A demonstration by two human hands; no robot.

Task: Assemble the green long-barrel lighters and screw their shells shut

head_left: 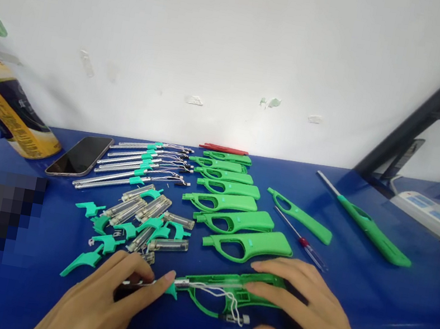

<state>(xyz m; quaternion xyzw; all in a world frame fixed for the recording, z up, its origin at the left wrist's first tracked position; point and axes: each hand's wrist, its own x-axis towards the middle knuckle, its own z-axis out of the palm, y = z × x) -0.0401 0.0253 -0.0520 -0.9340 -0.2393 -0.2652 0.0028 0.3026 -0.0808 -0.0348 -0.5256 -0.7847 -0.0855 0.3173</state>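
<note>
My left hand (107, 292) pinches a metal lighter nozzle tube between thumb and fingers. A teal collar and the tube's bright end (182, 282) show just beyond my thumb, over the front of an open green lighter half-shell (209, 298). White wires (236, 303) trail from the tube to a small black-and-clear part (235, 318) beside the shell's trigger loop. With fingers spread, my right hand (304, 315) rests its fingertips at the shell's handle end, thumb apart. My palms hide part of the tube and the handle end.
Green shells (234, 205) form a column, with nozzle assemblies (128, 177) to their left. Teal triggers (83, 262) and clear fuel tanks (169, 244) lie piled nearby. A phone (80, 156), bottle (13, 105), screwdriver (304, 243) and whole lighter (374, 232) also lie around.
</note>
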